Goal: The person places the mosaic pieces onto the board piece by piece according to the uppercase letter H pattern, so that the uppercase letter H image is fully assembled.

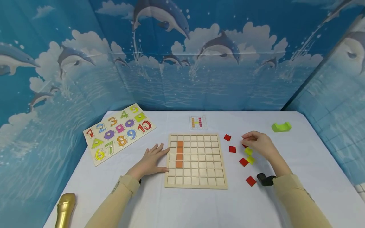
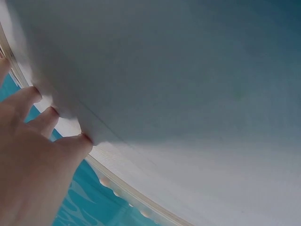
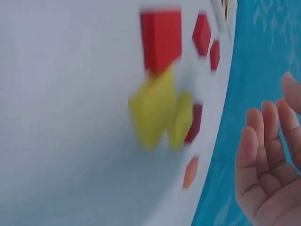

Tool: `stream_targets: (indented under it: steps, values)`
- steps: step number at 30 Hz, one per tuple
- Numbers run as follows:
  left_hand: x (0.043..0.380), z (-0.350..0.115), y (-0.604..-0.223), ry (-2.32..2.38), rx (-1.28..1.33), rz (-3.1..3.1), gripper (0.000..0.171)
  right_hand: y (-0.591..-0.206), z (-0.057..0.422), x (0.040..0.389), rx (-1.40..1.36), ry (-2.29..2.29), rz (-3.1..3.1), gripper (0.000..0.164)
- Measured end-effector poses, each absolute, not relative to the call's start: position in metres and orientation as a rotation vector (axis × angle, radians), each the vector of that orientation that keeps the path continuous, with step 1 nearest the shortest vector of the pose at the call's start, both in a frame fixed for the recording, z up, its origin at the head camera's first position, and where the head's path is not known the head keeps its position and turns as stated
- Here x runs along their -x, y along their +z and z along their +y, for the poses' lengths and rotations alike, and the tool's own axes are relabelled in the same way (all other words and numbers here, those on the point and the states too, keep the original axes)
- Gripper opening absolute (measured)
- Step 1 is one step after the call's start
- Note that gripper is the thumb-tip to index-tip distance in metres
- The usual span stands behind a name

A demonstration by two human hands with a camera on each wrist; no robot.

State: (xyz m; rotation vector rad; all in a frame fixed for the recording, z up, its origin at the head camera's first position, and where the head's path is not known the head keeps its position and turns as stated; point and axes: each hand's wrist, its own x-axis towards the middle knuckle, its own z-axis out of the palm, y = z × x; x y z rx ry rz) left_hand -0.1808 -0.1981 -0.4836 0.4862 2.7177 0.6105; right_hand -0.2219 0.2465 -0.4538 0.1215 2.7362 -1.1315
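Note:
A wooden grid board (image 1: pixel 202 180) lies on the white table, with several orange tiles (image 1: pixel 180 150) in one column near its left side. My left hand (image 1: pixel 151 161), also in the left wrist view (image 2: pixel 35 141), is spread flat, fingertips touching the board's left edge. My right hand (image 1: pixel 260 144) hovers over loose tiles right of the board, its fingers loosely bent. Beneath it are a partly hidden red tile and yellow tiles (image 1: pixel 248 151). In the right wrist view the fingers (image 3: pixel 269 127) hold nothing visible; an orange tile (image 3: pixel 190 172) lies on the cloth.
More red tiles (image 1: pixel 232 149) lie right of the board. A small pattern card (image 1: pixel 198 122) sits behind it. At the back left is a number puzzle board (image 1: pixel 119 134); a gold microphone (image 1: pixel 65 209) lies front left. A green block (image 1: pixel 281 127) stands at the back right.

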Motion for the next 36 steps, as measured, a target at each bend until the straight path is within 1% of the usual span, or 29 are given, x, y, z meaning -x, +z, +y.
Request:
stream_targets:
  steps: [4, 7, 10, 13, 23, 31, 36]
  values:
    - [0.181, -0.198, -0.484, 0.613, -0.488, 2.717, 0.088, -0.456, 0.275, 0.229, -0.213, -1.179, 2.703, 0.055]
    - [0.182, -0.198, -0.485, 0.608, -0.49, 2.723, 0.088, -0.455, 0.286, 0.229, -0.249, -1.212, 2.705, 0.057]
    - [0.183, -0.199, -0.486, 0.597, -0.495, 2.733, 0.088, -0.458, 0.292, 0.231, -0.313, -1.224, 2.726, 0.055]
    - [0.183, -0.199, -0.486, 0.598, -0.499, 2.735, 0.087, -0.463, 0.298, 0.234, -0.357, -1.242, 2.712, 0.059]
    - [0.176, -0.198, -0.489, 0.613, -0.483, 2.731, 0.087, -0.475, 0.3, 0.24, -0.448, -1.228, 2.602, 0.065]
    - [0.174, -0.2, -0.489, 0.623, -0.492, 2.734, 0.087, -0.473, 0.293, 0.243, -0.454, -1.184, 2.599, 0.063]
    - [0.176, -0.199, -0.487, 0.61, -0.49, 2.736, 0.086, -0.47, 0.287, 0.245, -0.495, -1.123, 2.626, 0.054]
